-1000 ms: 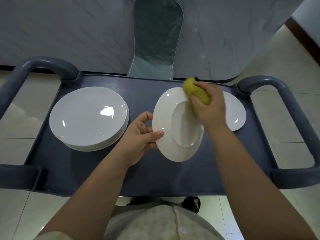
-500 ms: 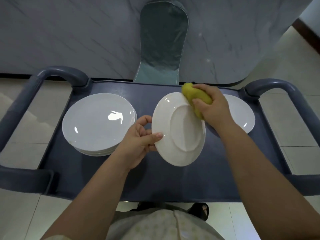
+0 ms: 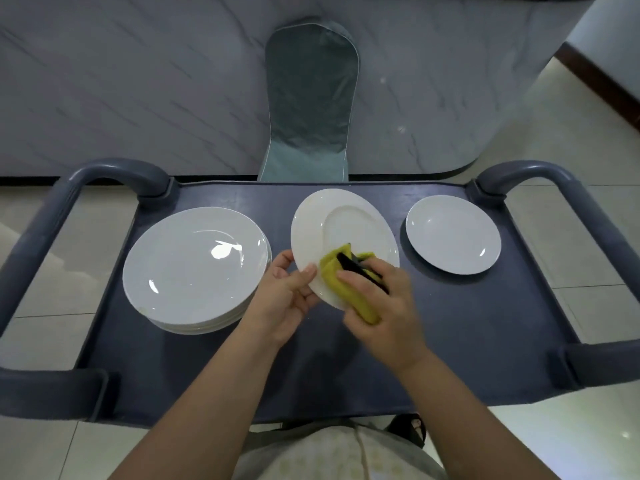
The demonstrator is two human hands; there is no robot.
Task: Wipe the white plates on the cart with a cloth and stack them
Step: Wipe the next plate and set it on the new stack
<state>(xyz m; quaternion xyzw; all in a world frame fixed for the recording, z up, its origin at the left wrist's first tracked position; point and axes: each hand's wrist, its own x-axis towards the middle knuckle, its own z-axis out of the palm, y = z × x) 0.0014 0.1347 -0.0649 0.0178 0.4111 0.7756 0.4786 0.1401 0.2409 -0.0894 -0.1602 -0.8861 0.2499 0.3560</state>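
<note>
My left hand point(image 3: 285, 299) pinches the left rim of a white plate point(image 3: 346, 230), held tilted above the middle of the dark blue cart point(image 3: 467, 323) with its underside toward me. My right hand point(image 3: 384, 306) grips a yellow cloth point(image 3: 343, 278) and presses it on the plate's lower part. A stack of several white plates point(image 3: 197, 268) sits on the cart's left side. A single smaller white plate point(image 3: 453, 235) lies at the right.
The cart has raised grey handles at the left point(image 3: 52, 216) and right point(image 3: 568, 202) ends. A grey chair back point(image 3: 311, 98) stands behind the cart against a marble table. Tiled floor surrounds the cart.
My right hand has brought the cloth from the plate's upper rim down to its lower part, uncovering the single plate at the right. The left hand keeps its hold.
</note>
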